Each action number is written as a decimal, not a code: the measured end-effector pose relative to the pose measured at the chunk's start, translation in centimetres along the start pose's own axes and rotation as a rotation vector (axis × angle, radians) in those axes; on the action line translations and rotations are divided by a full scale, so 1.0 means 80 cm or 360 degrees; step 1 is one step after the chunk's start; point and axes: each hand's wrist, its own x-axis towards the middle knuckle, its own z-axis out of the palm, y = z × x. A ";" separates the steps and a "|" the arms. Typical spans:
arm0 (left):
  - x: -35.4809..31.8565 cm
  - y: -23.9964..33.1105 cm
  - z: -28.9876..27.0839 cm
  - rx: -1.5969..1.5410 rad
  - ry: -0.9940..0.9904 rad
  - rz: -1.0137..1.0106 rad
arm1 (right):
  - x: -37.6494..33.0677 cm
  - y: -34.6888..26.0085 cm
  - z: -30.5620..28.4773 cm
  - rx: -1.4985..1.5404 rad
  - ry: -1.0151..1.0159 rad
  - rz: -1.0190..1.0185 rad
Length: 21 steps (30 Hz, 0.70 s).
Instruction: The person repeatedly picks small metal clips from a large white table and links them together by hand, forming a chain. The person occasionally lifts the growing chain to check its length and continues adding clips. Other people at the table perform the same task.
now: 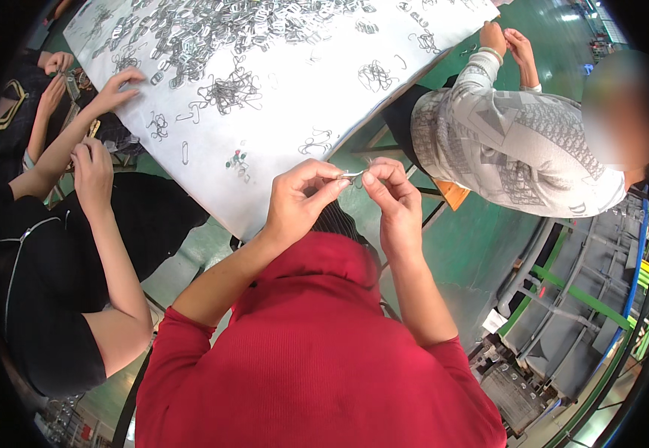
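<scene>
Near the table's front edge, my left hand [298, 200] pinches a small silvery metal clip [352, 175] between thumb and fingertips. From the other side, the thumb and fingers of my right hand [397, 200] close on the clip's other end. Thin wire shows at the clip, but its exact shape is too small to make out. Just beyond my hands lies a small group of bent wire hooks [315, 142] on the white table [279, 175]. Left of those sits a little cluster of metal pieces with red and green bits [238, 164].
A big heap of metal buckles [220, 30] covers the far table, with a tangle of wire loops [231, 91] nearer. A person in black [48, 291] sits at left, hand over the table edge. At right sits a person in a patterned sweater [503, 142]; grey racking [578, 291] stands behind.
</scene>
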 end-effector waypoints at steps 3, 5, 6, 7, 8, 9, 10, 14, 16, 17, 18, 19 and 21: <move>0.002 -0.006 0.006 -0.0037 -0.0013 -0.0011 | 0.002 0.009 0.004 0.0024 0.0066 -0.0206; 0.004 -0.012 0.009 -0.0095 -0.0081 -0.0030 | 0.004 0.016 0.002 0.0006 0.0104 -0.0359; 0.009 -0.012 0.009 -0.0119 -0.0107 -0.0030 | 0.004 0.020 0.001 -0.0006 0.0117 -0.0431; 0.017 -0.010 0.007 -0.0024 -0.0092 0.0041 | 0.004 0.022 -0.001 -0.0018 0.0132 -0.0504; 0.031 -0.007 0.004 0.0071 -0.0077 0.0112 | 0.006 0.024 -0.004 -0.0066 0.0139 -0.0569; 0.044 -0.006 -0.003 0.0170 -0.0051 0.0182 | 0.008 0.026 -0.006 -0.0111 0.0135 -0.0632; 0.063 -0.013 -0.013 0.0329 -0.0009 0.0178 | 0.009 0.025 -0.008 -0.0156 0.0132 -0.0698; 0.169 -0.078 -0.061 0.1197 0.0253 0.0340 | 0.011 0.015 -0.014 -0.0205 0.0054 -0.0693; 0.216 -0.097 -0.067 0.1551 0.0516 0.0268 | 0.013 0.012 -0.017 -0.0254 0.0037 -0.0701; 0.232 -0.105 -0.070 0.1728 0.0650 0.0225 | 0.015 0.010 -0.019 -0.0273 0.0020 -0.0700; 0.244 -0.111 -0.070 0.1784 0.0690 0.0206 | 0.015 0.010 -0.020 -0.0289 0.0007 -0.0697; 0.255 -0.117 -0.069 0.1841 0.0731 0.0185 | 0.016 0.009 -0.020 -0.0294 0.0004 -0.0697; 0.264 -0.126 -0.067 0.1712 0.0685 0.0145 | 0.018 0.011 -0.023 -0.0319 -0.0012 -0.0699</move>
